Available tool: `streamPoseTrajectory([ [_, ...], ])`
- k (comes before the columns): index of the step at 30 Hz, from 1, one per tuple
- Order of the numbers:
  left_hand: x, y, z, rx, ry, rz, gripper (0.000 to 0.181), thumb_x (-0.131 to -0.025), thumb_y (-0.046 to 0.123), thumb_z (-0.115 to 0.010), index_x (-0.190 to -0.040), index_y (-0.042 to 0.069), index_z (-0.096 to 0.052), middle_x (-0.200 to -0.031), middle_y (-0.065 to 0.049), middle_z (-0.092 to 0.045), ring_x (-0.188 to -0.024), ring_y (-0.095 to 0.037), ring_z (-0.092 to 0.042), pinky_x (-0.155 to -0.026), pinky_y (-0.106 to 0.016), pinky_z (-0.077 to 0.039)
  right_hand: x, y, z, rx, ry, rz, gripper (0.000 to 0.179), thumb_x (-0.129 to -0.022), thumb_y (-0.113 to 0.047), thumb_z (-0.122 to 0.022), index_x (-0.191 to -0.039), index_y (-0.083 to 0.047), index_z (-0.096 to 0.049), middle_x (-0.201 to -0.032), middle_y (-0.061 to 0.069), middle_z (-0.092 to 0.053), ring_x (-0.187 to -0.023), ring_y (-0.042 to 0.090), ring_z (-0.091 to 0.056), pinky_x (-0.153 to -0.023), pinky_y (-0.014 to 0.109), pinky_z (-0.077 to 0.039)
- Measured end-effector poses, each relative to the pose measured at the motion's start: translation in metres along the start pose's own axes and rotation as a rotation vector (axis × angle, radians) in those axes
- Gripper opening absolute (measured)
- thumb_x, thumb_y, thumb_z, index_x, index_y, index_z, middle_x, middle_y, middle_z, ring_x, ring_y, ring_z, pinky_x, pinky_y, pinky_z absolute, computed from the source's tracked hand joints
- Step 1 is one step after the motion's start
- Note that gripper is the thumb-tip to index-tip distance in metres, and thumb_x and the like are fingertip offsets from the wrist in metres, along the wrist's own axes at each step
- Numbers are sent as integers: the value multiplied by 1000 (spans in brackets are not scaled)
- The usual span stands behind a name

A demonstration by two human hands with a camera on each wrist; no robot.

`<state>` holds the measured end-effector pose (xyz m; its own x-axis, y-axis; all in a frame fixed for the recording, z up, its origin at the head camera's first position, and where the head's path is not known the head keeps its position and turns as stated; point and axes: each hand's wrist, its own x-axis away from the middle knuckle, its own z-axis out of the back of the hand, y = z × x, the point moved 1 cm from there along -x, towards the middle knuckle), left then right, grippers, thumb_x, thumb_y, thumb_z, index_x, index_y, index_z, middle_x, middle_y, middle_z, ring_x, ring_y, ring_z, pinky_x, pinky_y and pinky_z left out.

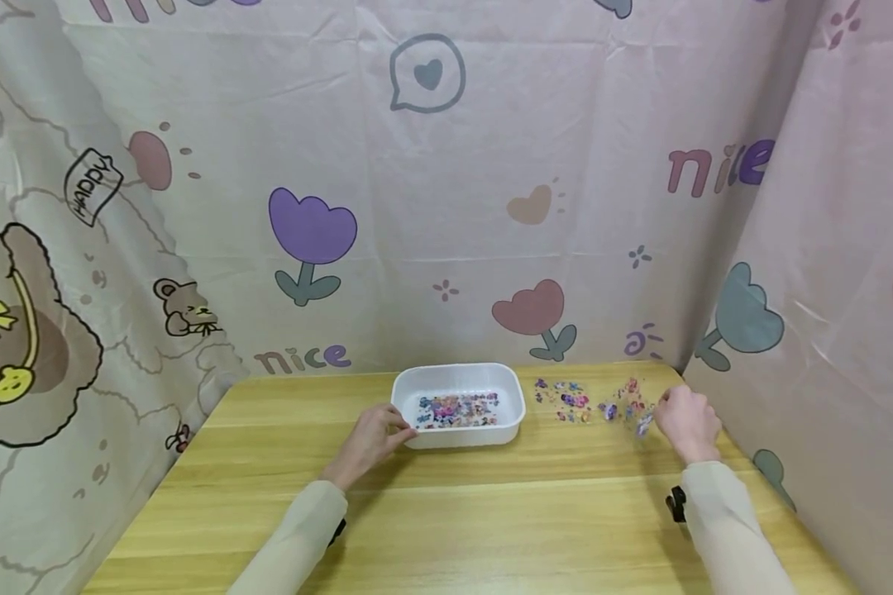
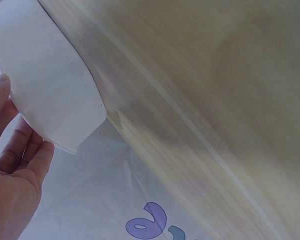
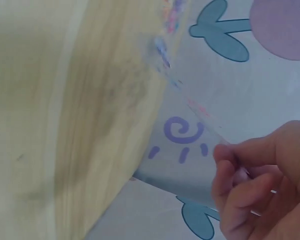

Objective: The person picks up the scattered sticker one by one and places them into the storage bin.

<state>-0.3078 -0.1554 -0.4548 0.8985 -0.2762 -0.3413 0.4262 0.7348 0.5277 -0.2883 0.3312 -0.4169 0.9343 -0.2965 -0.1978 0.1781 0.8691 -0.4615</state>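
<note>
A white plastic tub (image 1: 461,438) stands near the back edge of the table, with many small colourful stickers or sticker sheets (image 1: 457,409) in it. My left hand (image 1: 368,442) pinches its near left rim, thumb on one side and fingers on the other in the left wrist view. Off to the right, my right hand (image 1: 688,421) pinches the edge of a thin clear sheet (image 1: 632,408) printed with small coloured pictures. In the right wrist view the sheet (image 3: 162,52) is seen nearly edge-on, raised off the tabletop. More small coloured pictures (image 1: 576,400) lie between tub and right hand.
The wood-grain table (image 1: 484,529) reaches back to a patterned cloth (image 1: 432,207) hung behind it. Similar cloth hangs at the left and right sides. A dark strap or band (image 1: 677,502) sits at the right wrist.
</note>
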Motion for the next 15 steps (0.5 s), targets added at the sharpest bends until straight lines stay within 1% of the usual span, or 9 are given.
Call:
streamPoseTrajectory([
  [1, 0, 0, 0, 0, 2, 1, 5, -80, 16, -81, -82, 12, -79, -89, -1, -69, -85, -15, -58, -85, -40, -54, -1, -1, 1, -4, 26, 0, 30, -89, -8, -41, -60, -11, -47, -57, 7, -46, -55, 24, -46, -48, 36, -33],
  [4, -1, 1, 1, 1, 5, 4, 5, -80, 16, -81, -81, 11, -79, -89, -1, -69, -84, -15, -58, -85, -39, -54, -3, -3, 4, -18, 75, 0, 32, -93, -14, -41, -63, -9, -50, -63, 11, -53, -60, 28, -50, -51, 38, -34],
  [8, -1, 1, 0, -7, 0, 3, 6, -80, 17, -81, -82, 11, -79, -89, -1, -69, -84, -14, -58, -85, -40, -54, -4, -6, 4, -46, 129, 0, 35, -97, -18, -44, -66, -9, -57, -65, 12, -58, -63, 30, -52, -52, 37, -34],
  [11, 0, 0, 0, -9, 1, -2, 6, -80, 16, -81, -82, 12, -79, -89, -1, -69, -84, -14, -58, -86, -40, -54, -4, -10, 1, -76, 160, 3, 29, -97, -20, -50, -83, -5, -71, -77, 16, -68, -70, 34, -59, -53, 37, -38],
  [13, 0, 0, 0, -9, 2, -6, 5, -80, 16, -80, -82, 12, -79, -89, -1, -69, -85, -15, -58, -86, -40, -54, -3, -16, -2, -94, 163, 2, 27, -96, -23, -54, -98, -5, -74, -90, 18, -72, -79, 37, -64, -56, 37, -42],
  [15, 0, 0, -1, -6, -1, -6, 5, -80, 16, -80, -82, 12, -79, -89, -1, -69, -85, -15, -58, -86, -40, -54, -2, -23, -6, -119, 154, 0, 28, -95, -24, -57, -108, -5, -73, -101, 18, -73, -87, 37, -66, -59, 37, -45],
])
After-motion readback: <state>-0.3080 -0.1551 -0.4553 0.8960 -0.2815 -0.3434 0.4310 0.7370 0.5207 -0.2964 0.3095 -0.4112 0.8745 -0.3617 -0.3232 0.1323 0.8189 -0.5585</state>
